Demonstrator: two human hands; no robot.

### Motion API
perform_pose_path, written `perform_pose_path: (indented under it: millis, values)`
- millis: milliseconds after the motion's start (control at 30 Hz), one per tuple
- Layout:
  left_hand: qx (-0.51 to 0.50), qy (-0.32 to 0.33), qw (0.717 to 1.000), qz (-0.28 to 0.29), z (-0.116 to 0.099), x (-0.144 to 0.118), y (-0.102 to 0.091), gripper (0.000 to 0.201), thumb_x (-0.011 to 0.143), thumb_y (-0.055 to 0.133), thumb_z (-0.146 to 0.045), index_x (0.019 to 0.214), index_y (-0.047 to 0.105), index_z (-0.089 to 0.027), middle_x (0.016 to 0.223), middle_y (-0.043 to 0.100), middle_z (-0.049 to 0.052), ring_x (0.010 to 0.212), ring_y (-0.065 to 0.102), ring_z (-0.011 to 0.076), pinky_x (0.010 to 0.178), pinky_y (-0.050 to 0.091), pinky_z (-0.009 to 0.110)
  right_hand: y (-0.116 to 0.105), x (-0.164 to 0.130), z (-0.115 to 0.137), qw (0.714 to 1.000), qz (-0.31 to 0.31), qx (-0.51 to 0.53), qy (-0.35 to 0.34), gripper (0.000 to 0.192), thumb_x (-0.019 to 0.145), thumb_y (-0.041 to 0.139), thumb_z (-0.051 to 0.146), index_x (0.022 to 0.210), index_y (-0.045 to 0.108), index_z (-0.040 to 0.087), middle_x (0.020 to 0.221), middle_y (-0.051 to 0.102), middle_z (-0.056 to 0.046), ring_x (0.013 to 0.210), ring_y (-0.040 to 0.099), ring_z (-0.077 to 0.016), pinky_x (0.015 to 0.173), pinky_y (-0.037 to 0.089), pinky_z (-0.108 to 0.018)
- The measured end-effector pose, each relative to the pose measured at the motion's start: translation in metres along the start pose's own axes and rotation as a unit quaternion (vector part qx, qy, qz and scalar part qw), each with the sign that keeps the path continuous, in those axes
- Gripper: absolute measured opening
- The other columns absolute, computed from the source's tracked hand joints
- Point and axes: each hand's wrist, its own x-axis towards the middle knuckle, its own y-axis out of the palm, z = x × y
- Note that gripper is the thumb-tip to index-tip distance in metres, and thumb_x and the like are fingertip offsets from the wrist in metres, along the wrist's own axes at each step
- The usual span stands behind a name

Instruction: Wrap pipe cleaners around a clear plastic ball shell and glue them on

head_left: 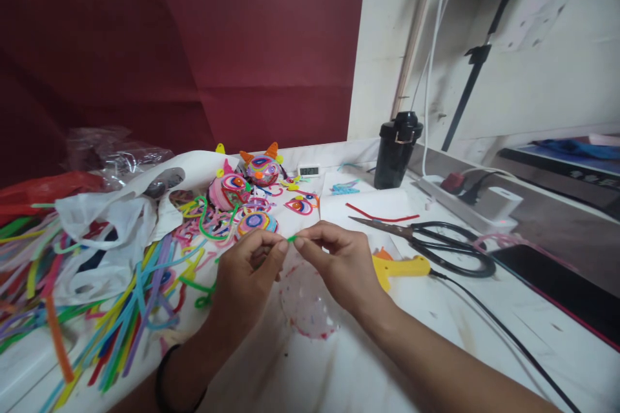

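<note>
Fingertips together, my left hand (252, 264) and my right hand (341, 261) pinch a small piece of green pipe cleaner (291, 239) between them. Most of that piece is hidden by the fingers. Below the hands a round, clear plastic piece (312, 313) with red specks around its edge lies on the white table (368, 374). A curled green pipe cleaner (203, 297) shows just left of my left hand. Beyond the hands sits a disc of coiled coloured pipe cleaners (256, 222). The yellow glue gun (402, 269) lies to the right of my right hand, partly covered by it.
Loose pipe cleaners (130, 316) and a white plastic bag (101, 239) crowd the left side. Decorated figures (264, 170) stand at the back. On the right are black-handled scissors (426, 239), a phone (557, 284), a power strip (465, 206) and a black bottle (397, 151).
</note>
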Motion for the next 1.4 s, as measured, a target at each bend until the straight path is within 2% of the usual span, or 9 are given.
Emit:
perform_pose_path:
  millis: [300, 433, 600, 767, 867, 933, 1067, 1200, 1400]
  values:
    - [-0.025, 0.009, 1.0, -0.009, -0.001, -0.002, 0.003, 0.014, 0.081, 0.06, -0.026, 0.069, 0.061, -0.018, 0.054, 0.053, -0.005, 0.049, 0.051, 0.0092, 0.048, 0.041, 0.02, 0.009, -0.008, 0.0, 0.988, -0.025, 0.116, 0.097, 0.01, 0.069, 0.071, 0.027, 0.07, 0.073, 0.018, 0.065, 0.07, -0.002, 0.058, 0.061, -0.0151, 0.056, 0.049, -0.027]
    - [0.062, 0.055, 0.996, -0.015, 0.003, 0.002, 0.0, 0.015, 0.083, 0.058, -0.027, 0.071, 0.062, -0.018, 0.061, 0.057, -0.003, 0.054, 0.052, 0.0112, 0.051, 0.042, 0.022, 0.004, -0.003, -0.002, 0.991, 0.028, 0.083, 0.098, 0.015, 0.071, 0.071, 0.031, 0.073, 0.073, 0.016, 0.063, 0.069, -0.002, 0.058, 0.06, -0.0145, 0.056, 0.048, -0.026]
    - [0.207, 0.153, 0.966, -0.007, 0.002, 0.006, -0.005, 0.017, 0.086, 0.052, -0.023, 0.073, 0.062, -0.019, 0.071, 0.063, 0.001, 0.069, 0.059, 0.0154, 0.064, 0.045, 0.026, -0.01, 0.006, -0.001, 0.987, 0.092, -0.113, -0.065, 0.008, 0.079, 0.065, 0.018, 0.08, 0.073, 0.019, 0.075, 0.069, -0.002, 0.067, 0.059, -0.0151, 0.064, 0.046, -0.027]
    - [0.273, 0.22, 0.936, -0.002, 0.003, 0.002, -0.006, 0.02, 0.09, 0.048, -0.021, 0.076, 0.061, -0.019, 0.074, 0.065, 0.002, 0.072, 0.062, 0.0164, 0.066, 0.046, 0.026, -0.016, 0.005, 0.001, 0.919, 0.136, -0.274, -0.247, 0.014, 0.086, 0.057, 0.011, 0.081, 0.069, 0.015, 0.076, 0.066, -0.007, 0.074, 0.059, -0.0181, 0.068, 0.045, -0.029]
    - [0.295, 0.243, 0.924, 0.006, 0.007, 0.001, -0.006, 0.019, 0.091, 0.047, -0.02, 0.079, 0.062, -0.018, 0.077, 0.066, 0.003, 0.076, 0.063, 0.0168, 0.068, 0.046, 0.026, -0.016, 0.004, 0.002, 0.875, 0.147, -0.361, -0.286, 0.018, 0.088, 0.054, 0.011, 0.078, 0.068, 0.014, 0.074, 0.064, -0.008, 0.073, 0.057, -0.0199, 0.068, 0.043, -0.031]
    - [0.298, 0.244, 0.923, 0.011, 0.008, 0.001, -0.006, 0.019, 0.092, 0.047, -0.021, 0.081, 0.062, -0.018, 0.079, 0.066, 0.004, 0.077, 0.063, 0.0171, 0.069, 0.046, 0.026, -0.016, 0.004, 0.002, 0.865, 0.146, -0.381, -0.292, 0.02, 0.088, 0.052, 0.01, 0.075, 0.067, 0.014, 0.072, 0.063, -0.008, 0.072, 0.056, -0.0202, 0.068, 0.042, -0.031]
    - [0.261, 0.219, 0.94, 0.005, 0.005, 0.004, -0.006, 0.017, 0.09, 0.05, -0.021, 0.079, 0.062, -0.018, 0.079, 0.066, 0.003, 0.076, 0.063, 0.0162, 0.068, 0.046, 0.025, -0.015, 0.004, 0.002, 0.91, 0.119, -0.289, -0.272, 0.019, 0.086, 0.053, 0.011, 0.073, 0.066, 0.013, 0.069, 0.063, -0.006, 0.068, 0.056, -0.018, 0.064, 0.042, -0.029]
    - [0.201, 0.174, 0.964, -0.012, 0.001, 0.006, -0.007, 0.014, 0.087, 0.054, -0.021, 0.076, 0.063, -0.018, 0.075, 0.065, 0.001, 0.072, 0.061, 0.0147, 0.067, 0.045, 0.024, -0.01, 0.002, 0.001, 0.965, 0.071, -0.185, -0.171, 0.014, 0.082, 0.06, 0.013, 0.07, 0.068, 0.016, 0.065, 0.063, -0.002, 0.061, 0.056, -0.0139, 0.06, 0.041, -0.026]
    - [0.072, 0.067, 0.995, -0.01, 0.003, 0.003, -0.004, 0.016, 0.084, 0.058, -0.028, 0.073, 0.064, -0.018, 0.066, 0.06, -0.002, 0.06, 0.055, 0.0117, 0.055, 0.042, 0.021, 0.0, -0.002, 0.001, 0.999, 0.008, -0.041, -0.032, 0.009, 0.073, 0.066, 0.02, 0.068, 0.072, 0.017, 0.062, 0.065, 0.0, 0.06, 0.053, -0.0135, 0.058, 0.041, -0.026]
